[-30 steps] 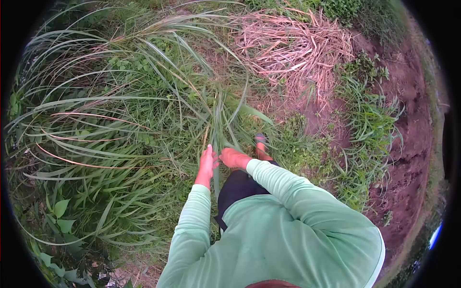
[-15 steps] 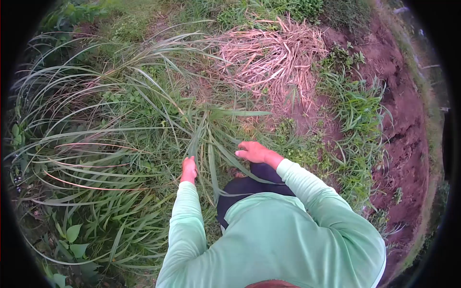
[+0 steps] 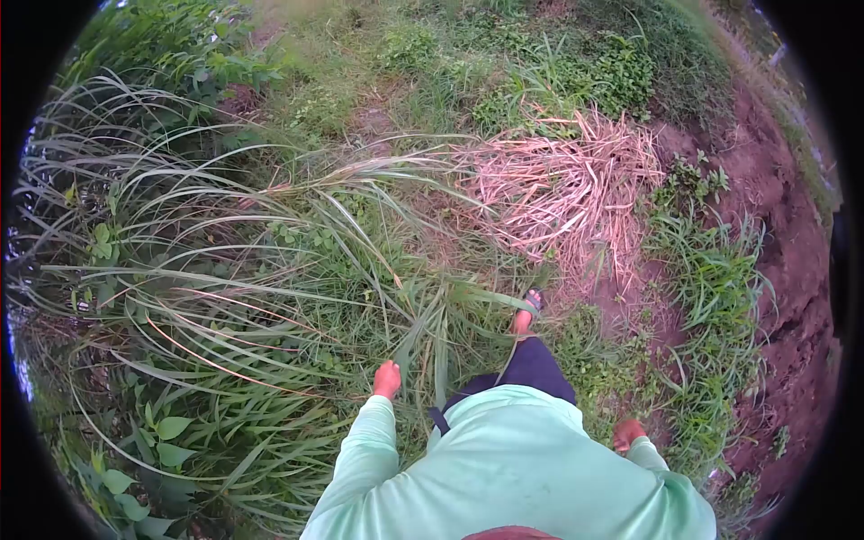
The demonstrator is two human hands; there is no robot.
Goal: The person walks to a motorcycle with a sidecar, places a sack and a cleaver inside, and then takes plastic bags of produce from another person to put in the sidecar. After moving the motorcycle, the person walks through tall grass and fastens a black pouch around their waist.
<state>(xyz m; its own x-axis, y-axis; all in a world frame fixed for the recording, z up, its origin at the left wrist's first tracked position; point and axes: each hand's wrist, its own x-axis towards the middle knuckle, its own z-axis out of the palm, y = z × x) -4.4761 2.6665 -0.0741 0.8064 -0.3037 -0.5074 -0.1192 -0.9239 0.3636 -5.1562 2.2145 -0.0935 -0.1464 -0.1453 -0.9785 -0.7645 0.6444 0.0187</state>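
My left hand is closed in a loose fist beside a clump of long green grass blades, its knuckles close to the leftmost blades. Whatever it may hold is hidden in the fist. Out to my right side, my right hand hangs low over the short green plants, away from the clump. Its fingers point down and are mostly hidden. From the clump, long blades fan out; one broad grass blade reaches right, across my sandalled foot.
A pile of dry, cut stalks lies ahead to the right. Long arching grass fills the left side, with broad leaves below it. On the right, a strip of green grass borders a bare earth bank.
My right hand has swung from beside the grass clump out to my right side. My left hand has curled into a fist. The view has shifted, and my foot now shows.
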